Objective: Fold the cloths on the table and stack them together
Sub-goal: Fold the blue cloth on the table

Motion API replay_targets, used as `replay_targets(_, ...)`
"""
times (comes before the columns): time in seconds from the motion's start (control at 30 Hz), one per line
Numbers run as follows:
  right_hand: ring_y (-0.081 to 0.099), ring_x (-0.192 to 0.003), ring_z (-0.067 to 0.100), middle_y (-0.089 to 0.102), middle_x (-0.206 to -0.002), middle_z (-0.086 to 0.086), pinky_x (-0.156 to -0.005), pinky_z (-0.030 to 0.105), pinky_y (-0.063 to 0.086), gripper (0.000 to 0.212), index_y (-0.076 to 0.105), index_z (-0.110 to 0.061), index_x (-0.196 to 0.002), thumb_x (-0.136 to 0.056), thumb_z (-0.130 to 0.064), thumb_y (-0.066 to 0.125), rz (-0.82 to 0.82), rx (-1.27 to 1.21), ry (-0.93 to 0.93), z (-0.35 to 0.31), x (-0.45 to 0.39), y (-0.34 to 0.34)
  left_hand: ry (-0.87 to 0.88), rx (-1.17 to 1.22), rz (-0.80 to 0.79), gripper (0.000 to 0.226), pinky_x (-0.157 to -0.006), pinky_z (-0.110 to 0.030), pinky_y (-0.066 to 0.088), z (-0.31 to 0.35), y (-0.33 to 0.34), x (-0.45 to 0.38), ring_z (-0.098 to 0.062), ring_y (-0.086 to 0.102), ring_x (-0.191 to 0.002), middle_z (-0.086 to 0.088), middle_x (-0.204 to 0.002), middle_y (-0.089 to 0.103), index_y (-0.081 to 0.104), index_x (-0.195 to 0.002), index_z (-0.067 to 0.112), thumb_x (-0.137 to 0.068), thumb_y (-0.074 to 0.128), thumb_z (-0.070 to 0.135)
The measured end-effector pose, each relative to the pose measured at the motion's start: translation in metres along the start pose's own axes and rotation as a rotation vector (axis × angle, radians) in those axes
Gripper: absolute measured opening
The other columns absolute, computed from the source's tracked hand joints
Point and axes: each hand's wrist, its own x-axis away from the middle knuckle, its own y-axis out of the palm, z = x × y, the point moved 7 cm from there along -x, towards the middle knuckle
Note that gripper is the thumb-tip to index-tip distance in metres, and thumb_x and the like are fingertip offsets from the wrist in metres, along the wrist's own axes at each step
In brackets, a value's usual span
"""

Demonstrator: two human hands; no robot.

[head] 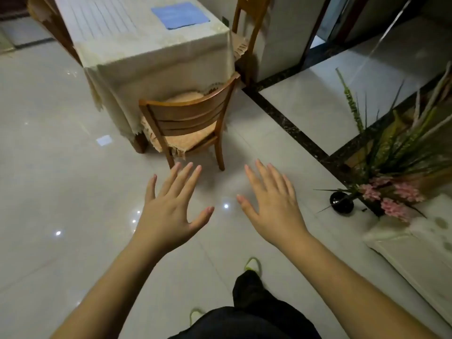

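A flat light-blue square cloth [180,15] lies spread on the far part of the table top, near the table's right edge and well apart from both hands. The square table [156,52] is draped in a cream tablecloth with a fringed hem that hangs down its sides, and it stands on a glossy pale tiled floor [49,167] crossed by a dark stone strip. A brown wooden slat-back chair [188,123] with a woven tan seat is pushed in at the table's near side, and a second wooden chair [247,33] stands at the table's right side. At the right, a bunch of green spiky leaves and pink flowers [396,172] leans out of a small black round vase [341,201] on the floor.

The left hand [168,211] and the right hand [276,204] are held out side by side above the floor, backs up, fingers spread wide, holding nothing and touching nothing. Below them show black trousers [254,302] and pale yellow-green shoes [253,264].
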Motion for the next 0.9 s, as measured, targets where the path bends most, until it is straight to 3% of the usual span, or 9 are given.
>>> replay_targets(0.23, 0.001, -0.149, 0.019, 0.004, -0.162, -0.001, -0.116, 0.037, 0.002, 0.069, 0.005, -0.031, -0.153, -0.094, -0.062, 0.021, 0.026, -0.047, -0.021, 0.083, -0.051, -0.008, 0.015, 0.023, 0.021, 0.082, -0.118, -0.043, 0.012, 0.054, 0.010, -0.082, -0.016, 0.014, -0.147, 0.005, -0.159, 0.018, 0.004, -0.152, 0.033, -0.084, 0.022, 0.074)
replay_targets(0.37, -0.003, -0.148, 0.017, 0.002, -0.162, -0.003, -0.116, 0.035, -0.001, 0.068, 0.003, -0.031, -0.152, -0.094, -0.062, 0.022, 0.007, -0.108, -0.030, 0.127, -0.079, -0.016, 0.060, 0.008, 0.036, 0.081, -0.114, -0.040, 0.022, 0.086, -0.002, -0.128, -0.017, 0.024, -0.143, 0.005, -0.157, 0.026, 0.009, -0.152, 0.032, -0.083, 0.024, 0.073)
replay_targets(0.67, 0.002, -0.148, 0.019, 0.006, -0.162, -0.001, -0.118, 0.038, 0.005, 0.070, 0.005, -0.030, -0.153, -0.092, -0.061, 0.020, 0.031, -0.148, -0.029, 0.174, -0.157, -0.035, 0.112, -0.012, 0.047, 0.082, -0.116, -0.044, 0.026, 0.109, -0.010, -0.226, -0.020, 0.023, -0.145, 0.001, -0.157, 0.027, 0.015, -0.152, 0.028, -0.083, 0.022, 0.072)
replay_targets(0.9, 0.003, -0.148, 0.018, 0.008, -0.162, -0.001, -0.118, 0.040, 0.008, 0.067, 0.009, -0.029, -0.153, -0.095, -0.058, 0.025, 0.027, -0.132, -0.032, 0.192, -0.252, -0.031, 0.129, -0.066, 0.140, 0.079, -0.119, -0.048, 0.012, 0.086, -0.019, -0.318, -0.020, 0.009, -0.148, -0.002, -0.158, 0.023, 0.020, -0.152, 0.024, -0.086, 0.026, 0.068)
